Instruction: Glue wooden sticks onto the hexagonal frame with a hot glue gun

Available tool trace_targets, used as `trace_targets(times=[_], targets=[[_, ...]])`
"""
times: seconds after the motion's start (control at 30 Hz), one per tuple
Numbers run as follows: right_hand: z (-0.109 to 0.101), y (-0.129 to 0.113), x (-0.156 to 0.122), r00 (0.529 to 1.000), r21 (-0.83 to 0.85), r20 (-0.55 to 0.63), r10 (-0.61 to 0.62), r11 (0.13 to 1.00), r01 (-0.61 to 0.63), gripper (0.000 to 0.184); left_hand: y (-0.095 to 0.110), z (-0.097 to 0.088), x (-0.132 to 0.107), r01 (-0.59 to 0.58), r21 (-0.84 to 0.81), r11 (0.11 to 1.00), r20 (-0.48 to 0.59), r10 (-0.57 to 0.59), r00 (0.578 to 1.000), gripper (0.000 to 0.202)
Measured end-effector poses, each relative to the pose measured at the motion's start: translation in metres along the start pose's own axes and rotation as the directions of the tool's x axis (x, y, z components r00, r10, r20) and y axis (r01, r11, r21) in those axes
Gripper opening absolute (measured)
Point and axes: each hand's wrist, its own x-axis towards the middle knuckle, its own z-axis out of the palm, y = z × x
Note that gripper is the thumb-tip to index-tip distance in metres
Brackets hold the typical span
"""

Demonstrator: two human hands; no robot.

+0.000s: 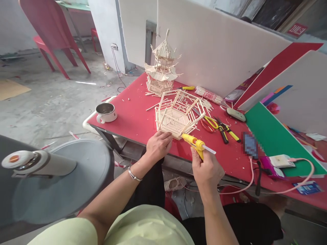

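1. Pale green cloth of the wearer's shirt (pixel 150 224) lies nearest the head camera, with a bare forearm reaching forward on either side.
2. Left hand (pixel 158 144): fingers bent over the near edge of a six-sided, open frame of thin, pale wooden sticks (pixel 176 119). It touches the edge; whether it pinches or merely steadies, I cannot tell.
3. Right hand (pixel 207 168): wrapped around the handle of a yellow plastic glue gun (pixel 194 140), its nozzle at the frame's near right corner. Contact there is too small to judge. The hands are apart from each other.
4. The frame sits near the near edge of a red-topped table (pixel 133 115); a tiered tower of similar sticks (pixel 163 73) stands beyond it, slightly left.
5. If the nozzle is hot, a slip leftward could burn the left fingers, which are close by.
6. Pressing too hard with either hand could crack or skew the slender sticks.
7. A pink cable (pixel 251 177) loops over the table's near edge, right of the right forearm; a wide elbow swing could snag it.
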Motion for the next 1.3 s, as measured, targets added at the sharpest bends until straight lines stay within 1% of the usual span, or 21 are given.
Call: trace_targets(times=[0.23,0.53,0.83,1.3], targets=[[0.0004,0.0000,0.0000,1.000,-0.008,0.016,0.011,1.000,-0.010,0.036,-0.0003,0.0001,-0.0004,0.011,-0.002,1.000,0.021,-0.011,1.000,0.021],[0.0008,0.0009,-0.0013,1.000,0.009,0.024,0.003,1.000,-0.003,0.035,-0.0002,0.0008,-0.0002,0.007,0.009,1.000,-0.019,-0.007,1.000,0.021],[0.0010,-0.0005,-0.0020,1.000,0.014,0.028,0.014,1.000,-0.014,0.036,-0.0002,0.0019,-0.0004,0.015,-0.003,1.000,-0.034,-0.015,0.999,0.022],[0.0025,0.0006,-0.0032,0.997,0.020,0.058,0.046,0.999,-0.048,0.037,-0.0006,0.0021,-0.0012,0.029,-0.008,1.000,-0.020,-0.029,0.999,0.023]])
